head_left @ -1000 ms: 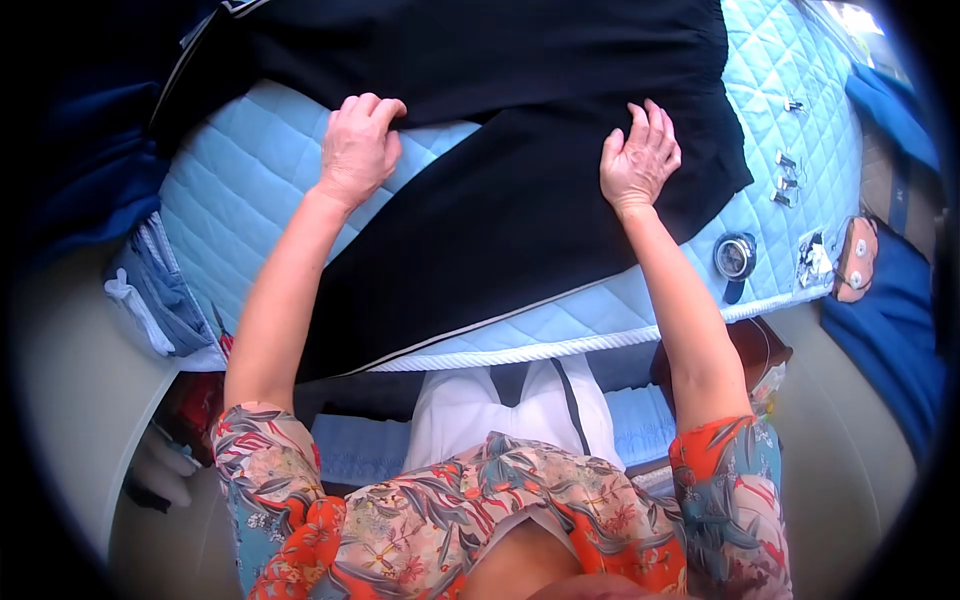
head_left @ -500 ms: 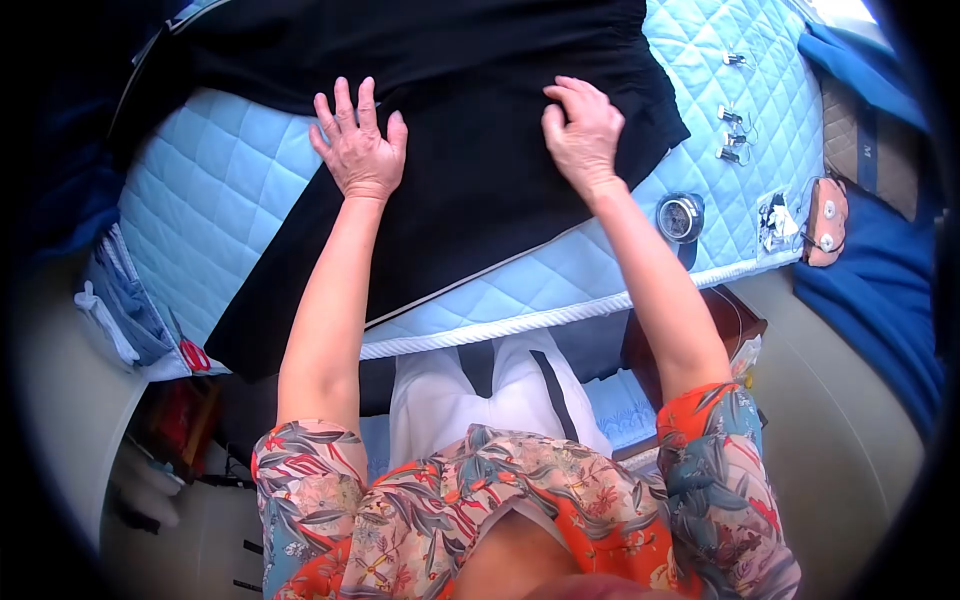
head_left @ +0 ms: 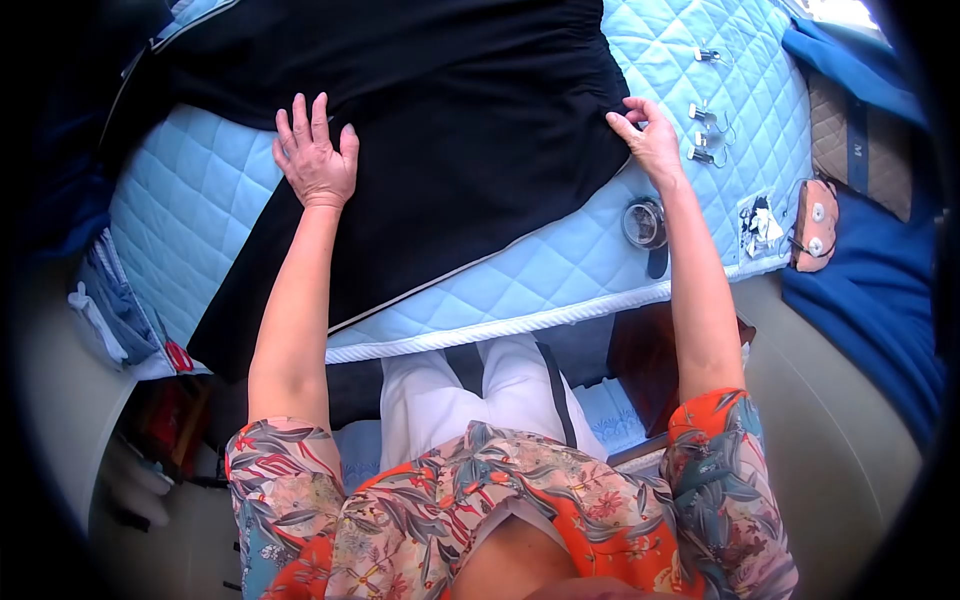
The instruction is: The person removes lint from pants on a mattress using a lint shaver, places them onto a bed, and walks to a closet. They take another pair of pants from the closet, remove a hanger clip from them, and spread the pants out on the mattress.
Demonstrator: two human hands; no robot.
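Note:
A pair of black trousers (head_left: 440,170) with white piping lies spread over a light-blue quilted pad, its gathered waistband towards the right. My left hand (head_left: 315,165) rests flat on the left part of the black cloth, fingers spread and holding nothing. At the right corner of the trousers, by the waistband end, my right hand (head_left: 652,143) pinches the cloth edge between thumb and fingers. Just below my right hand sits a round dark-rimmed item with a strap (head_left: 643,222). Several small metal clips (head_left: 702,112) lie on the pad beyond my fingertips.
The quilted pad (head_left: 560,260) covers the surface up to its white corded front edge. A printed card (head_left: 761,225) and a pinkish pouch-like item (head_left: 815,225) are at the right. Red scissor handles (head_left: 178,357) show at the left corner. Blue cloth (head_left: 860,320) hangs on the right.
My right hand has moved right, from above the cloth to its corner, and closed on the edge. The trousers' right corner has shifted. My left hand stays flat and spread.

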